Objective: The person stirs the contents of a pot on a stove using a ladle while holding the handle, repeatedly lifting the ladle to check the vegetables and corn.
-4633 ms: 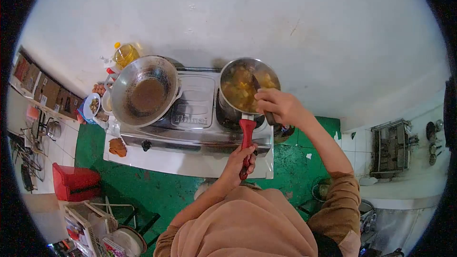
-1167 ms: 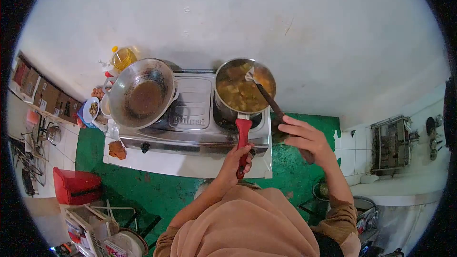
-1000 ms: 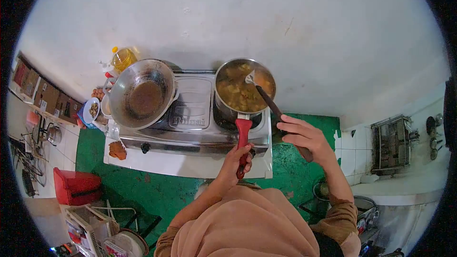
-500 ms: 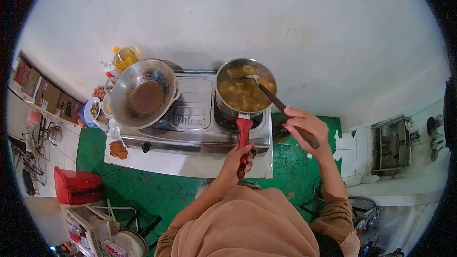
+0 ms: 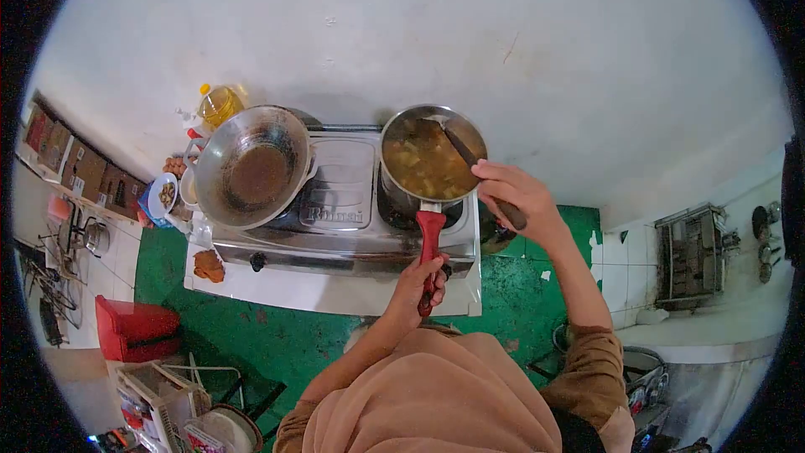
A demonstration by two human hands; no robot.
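A saucepan [image 5: 405, 181] with brown broth and pale chunks sits on the right burner of the gas stove [image 5: 340, 247]. My left hand [image 5: 417, 289] is wrapped round its red handle [image 5: 430, 235]. In my right hand [image 5: 521, 200] is the dark handle of a cooking spoon [image 5: 460, 148], whose metal head is partly under the broth near the pan's far side. The exact shape of that head is hidden by the liquid. To the left, a wide metal wok [image 5: 260, 169] with brown residue rests on the other burner.
Behind the wok stands a bottle of yellow oil [image 5: 220, 106]. A small bowl [image 5: 163, 193] and eggs [image 5: 174, 165] are at the left, and an orange-brown cloth [image 5: 209, 265] lies on the counter's front left. The wall rises close behind the stove. A red box [image 5: 136, 327] is on the left.
My right hand has moved left and slightly up, closer to the saucepan. The spoon's head has shifted toward the pan's far side, and the chunks in the broth lie differently. My left hand stays put.
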